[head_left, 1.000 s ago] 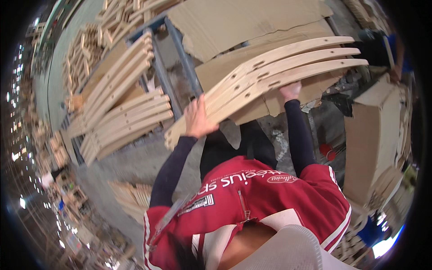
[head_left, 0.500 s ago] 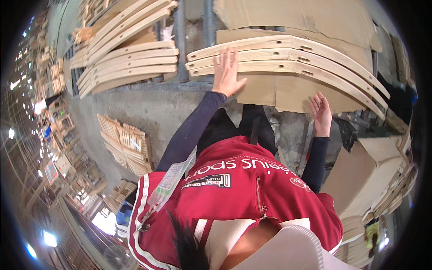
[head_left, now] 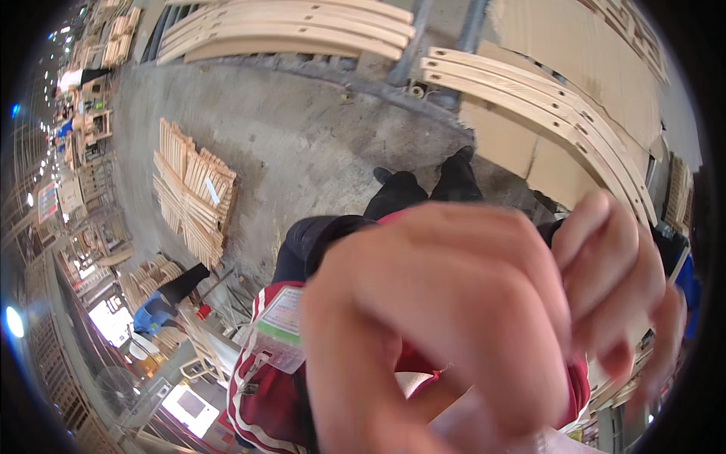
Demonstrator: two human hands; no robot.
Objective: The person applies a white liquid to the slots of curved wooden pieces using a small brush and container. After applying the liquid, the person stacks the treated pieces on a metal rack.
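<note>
My left hand is raised close to the camera, large and blurred. Its back and bent knuckles show, while the fingertips are hidden. Beside it, my right hand is also up close, with curled, smeared fingers. I cannot make out anything held in either one. Both are away from the curved wooden slats, which have small slots and lie side by side at the upper right. Under these slats is a brown cardboard sheet.
More curved slats rest on a rack at the upper left. A stack of wooden pieces sits on the concrete floor. At the lower left is a person in blue. A badge in a clear sleeve hangs at my left side.
Both hands have come away from the slat area and up toward the camera. The left one no longer touches the slats. The view has shifted, so the slats appear farther right.
</note>
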